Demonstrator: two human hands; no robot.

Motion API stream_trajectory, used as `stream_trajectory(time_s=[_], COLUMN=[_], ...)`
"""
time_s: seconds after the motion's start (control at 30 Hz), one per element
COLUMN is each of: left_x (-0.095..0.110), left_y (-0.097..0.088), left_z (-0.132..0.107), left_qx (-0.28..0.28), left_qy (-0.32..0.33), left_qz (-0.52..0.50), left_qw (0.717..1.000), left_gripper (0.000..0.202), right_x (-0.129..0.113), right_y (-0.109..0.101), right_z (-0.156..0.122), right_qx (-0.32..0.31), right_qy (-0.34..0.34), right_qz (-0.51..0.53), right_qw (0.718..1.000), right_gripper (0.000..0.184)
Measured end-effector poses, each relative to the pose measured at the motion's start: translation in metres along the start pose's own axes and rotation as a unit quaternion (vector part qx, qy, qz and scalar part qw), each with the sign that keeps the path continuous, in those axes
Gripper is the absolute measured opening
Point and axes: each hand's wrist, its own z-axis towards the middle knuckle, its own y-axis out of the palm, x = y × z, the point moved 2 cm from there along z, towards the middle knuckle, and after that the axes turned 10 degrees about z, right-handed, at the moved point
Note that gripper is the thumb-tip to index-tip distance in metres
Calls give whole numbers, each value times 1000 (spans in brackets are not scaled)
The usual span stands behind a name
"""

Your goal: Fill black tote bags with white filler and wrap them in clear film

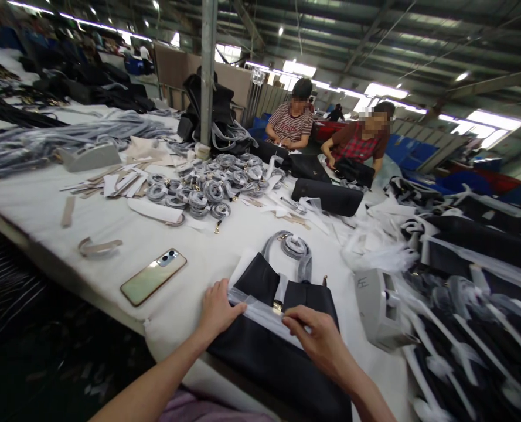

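Note:
A black handbag (pixel 269 354) lies on the white table right in front of me. Across it runs a strip of translucent white wrapping (pixel 260 312), and a gold clasp (pixel 278 307) shows at the strip's upper edge. My left hand (pixel 216 308) grips the bag's left edge, its thumb pressing on the strip's end. Close beside the clasp, my right hand (pixel 319 335) is closed in a pinch at the strip; its fingertips partly hide what they hold. Beyond the bag's top lies a coiled grey-wrapped strap (pixel 295 246), under a wrapped handle loop (pixel 304 266).
Left of the bag lies a phone (pixel 153 276). A grey tape dispenser (pixel 377 310) stands close on the right, beside a heap of wrapped black bags (pixel 475 351). Farther off are several coiled straps (pixel 211 190), paper scraps (pixel 123 180) and two people (pixel 290 124) handling black bags.

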Motion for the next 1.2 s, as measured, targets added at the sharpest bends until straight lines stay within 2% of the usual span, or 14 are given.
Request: stream_trajectory(time_s=[0.1,0.23,0.3,0.37,0.5,0.67,0.97,1.2], left_x=[0,0,0,0,1,3,3,2], left_y=[-1,-1,-1,-2,-4,-5,-6,-7], left_z=[0,0,1,1,1,1,0,1], left_qx=[6,4,1,-1,-6,-9,-14,-14], left_qy=[-2,-2,-2,-5,-12,-18,-19,-27], left_qz=[-3,-10,-13,-13,-10,-9,-25,-29], left_qw=[1000,1000,1000,1000,1000,1000,999,999], left_gripper=[55,57,59,61,60,49,37,37], right_x=[-31,-73,-87,-93,-89,-85,-100,-104], right_y=[32,77,94,105,113,121,134,137], right_z=[7,12,14,17,23,24,26,32], right_qx=[-89,-210,-266,-294,-284,-265,-193,-204], right_qy=[-42,-91,-105,-108,-97,-72,29,54], right_qz=[48,107,119,112,79,33,-96,-119], right_qw=[994,968,951,943,951,961,976,970], right_gripper=[38,30,27,26,25,29,54,58])
